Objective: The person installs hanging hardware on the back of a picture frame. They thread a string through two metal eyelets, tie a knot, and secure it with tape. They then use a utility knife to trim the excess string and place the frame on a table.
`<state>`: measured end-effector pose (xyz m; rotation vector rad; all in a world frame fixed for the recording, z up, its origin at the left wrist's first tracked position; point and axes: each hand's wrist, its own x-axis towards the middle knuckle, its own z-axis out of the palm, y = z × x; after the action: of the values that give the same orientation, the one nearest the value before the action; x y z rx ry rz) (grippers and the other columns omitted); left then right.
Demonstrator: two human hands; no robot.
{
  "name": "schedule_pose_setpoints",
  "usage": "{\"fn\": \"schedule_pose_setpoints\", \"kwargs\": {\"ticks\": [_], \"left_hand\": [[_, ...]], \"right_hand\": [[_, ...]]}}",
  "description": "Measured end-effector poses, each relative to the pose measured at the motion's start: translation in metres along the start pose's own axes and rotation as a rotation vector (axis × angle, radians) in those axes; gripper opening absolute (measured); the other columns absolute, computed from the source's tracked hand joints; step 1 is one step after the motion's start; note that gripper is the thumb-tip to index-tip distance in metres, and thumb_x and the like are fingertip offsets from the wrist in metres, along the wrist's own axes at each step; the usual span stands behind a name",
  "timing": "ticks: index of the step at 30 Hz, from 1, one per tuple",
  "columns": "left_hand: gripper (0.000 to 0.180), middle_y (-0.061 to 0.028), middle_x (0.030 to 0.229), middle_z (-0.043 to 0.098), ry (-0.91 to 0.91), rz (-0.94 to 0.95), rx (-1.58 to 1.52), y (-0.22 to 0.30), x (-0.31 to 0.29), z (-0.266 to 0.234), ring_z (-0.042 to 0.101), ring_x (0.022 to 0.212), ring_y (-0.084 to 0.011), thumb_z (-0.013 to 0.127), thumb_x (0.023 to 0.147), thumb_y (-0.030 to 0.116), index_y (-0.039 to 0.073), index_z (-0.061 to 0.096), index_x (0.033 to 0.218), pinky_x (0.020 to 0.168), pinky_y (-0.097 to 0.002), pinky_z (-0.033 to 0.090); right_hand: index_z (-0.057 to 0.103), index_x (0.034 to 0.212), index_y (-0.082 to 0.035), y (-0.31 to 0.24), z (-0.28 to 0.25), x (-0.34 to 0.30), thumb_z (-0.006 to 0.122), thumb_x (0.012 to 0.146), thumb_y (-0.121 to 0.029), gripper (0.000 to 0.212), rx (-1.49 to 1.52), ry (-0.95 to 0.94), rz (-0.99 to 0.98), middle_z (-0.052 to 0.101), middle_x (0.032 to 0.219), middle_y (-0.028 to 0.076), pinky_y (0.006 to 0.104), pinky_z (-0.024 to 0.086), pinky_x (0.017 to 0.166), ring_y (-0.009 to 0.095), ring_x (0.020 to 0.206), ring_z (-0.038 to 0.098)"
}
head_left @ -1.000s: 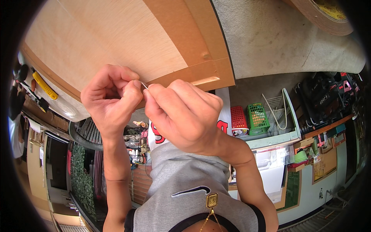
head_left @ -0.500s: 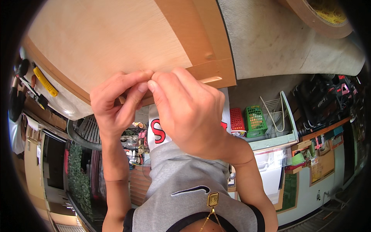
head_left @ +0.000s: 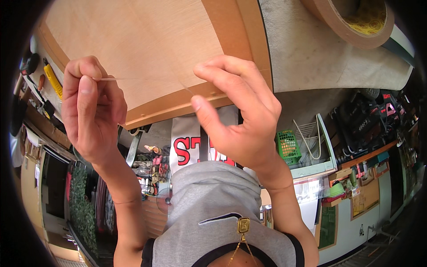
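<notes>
My left hand (head_left: 91, 111) pinches the end of a thin, pale, see-through strand (head_left: 138, 79) between thumb and forefinger. The strand stretches across to my right hand (head_left: 244, 102) and bends down toward its thumb tip; whether it sticks there I cannot tell. My right hand is open, its thumb well apart from the fingers. Both hands are above the near edge of a flat light-wood panel (head_left: 133, 40), bordered with a broad brown strip (head_left: 231, 26) along its right and near sides.
A large roll of brown tape (head_left: 373, 38) lies on the grey cloth-like cover (head_left: 311, 58) at the far right. A yellow-handled cutter (head_left: 53, 79) is at the left. Lower right, a green plastic basket (head_left: 288, 144) stands beside a wire rack (head_left: 307, 133).
My hands were together at the panel's edge and have parted, the left moving left. My right fingers have spread, and the strand now shows stretched between the hands.
</notes>
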<state>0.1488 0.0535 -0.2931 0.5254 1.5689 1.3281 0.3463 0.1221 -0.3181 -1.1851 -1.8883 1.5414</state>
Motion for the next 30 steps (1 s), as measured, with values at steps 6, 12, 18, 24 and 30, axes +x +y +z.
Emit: {"fn": "schedule_pose_setpoints", "kwargs": {"ticks": [6, 12, 18, 24, 30], "left_hand": [[0.021, -0.0031, 0.076, 0.044, -0.014, -0.066, 0.106, 0.018, -0.015, 0.031, 0.039, 0.048, -0.005, 0.049, 0.096, 0.019, -0.001, 0.05, 0.093, 0.044, -0.0172, 0.025], [0.019, -0.0031, 0.074, 0.049, -0.018, -0.133, 0.131, 0.029, -0.026, 0.051, 0.041, 0.054, -0.0049, 0.057, 0.092, 0.018, -0.001, 0.054, 0.088, 0.051, -0.0178, 0.032], [0.023, -0.003, 0.067, 0.055, 0.1, -0.299, 0.087, 0.004, -0.01, 0.033, 0.049, 0.05, -0.007, 0.057, 0.089, 0.01, -0.008, 0.062, 0.103, 0.047, -0.018, 0.036], [0.014, -0.0007, 0.066, 0.06, -0.028, -0.513, 0.208, -0.025, -0.01, 0.032, 0.052, 0.052, -0.0034, 0.063, 0.088, 0.006, -0.004, 0.067, 0.097, 0.046, -0.0171, 0.042], [0.011, 0.001, 0.065, 0.06, -0.084, -0.499, 0.283, -0.025, -0.006, 0.032, 0.052, 0.054, -0.0012, 0.066, 0.086, 0.005, -0.004, 0.067, 0.092, 0.046, -0.0157, 0.04]], "right_hand": [[0.068, 0.098, 0.001, -0.002, 0.004, 0.003, 0.069, 0.08, 0.0, 0.018, 0.136, -0.013, 0.013, 0.067, 0.096, 0.013, 0.0312, 0.051, 0.076, 0.024, 0.083, 0.065], [0.069, 0.089, -0.001, -0.009, 0.014, 0.004, 0.073, 0.079, -0.005, 0.012, 0.377, -0.043, -0.099, 0.069, 0.085, 0.011, 0.0316, 0.046, 0.075, 0.023, 0.081, 0.067], [0.067, 0.091, 0.001, -0.007, 0.006, -0.012, 0.068, 0.083, -0.003, 0.009, 0.423, -0.02, -0.032, 0.069, 0.084, 0.011, 0.0337, 0.044, 0.077, 0.02, 0.08, 0.067], [0.069, 0.09, 0.0, -0.015, 0.011, -0.03, 0.071, 0.081, -0.006, 0.011, 0.457, 0.135, 0.288, 0.069, 0.083, 0.01, 0.0294, 0.042, 0.071, 0.017, 0.068, 0.062], [0.068, 0.093, 0.002, -0.019, 0.006, -0.03, 0.069, 0.083, -0.005, 0.012, 0.498, 0.169, 0.457, 0.068, 0.08, 0.011, 0.0254, 0.045, 0.063, 0.016, 0.067, 0.061]]}}
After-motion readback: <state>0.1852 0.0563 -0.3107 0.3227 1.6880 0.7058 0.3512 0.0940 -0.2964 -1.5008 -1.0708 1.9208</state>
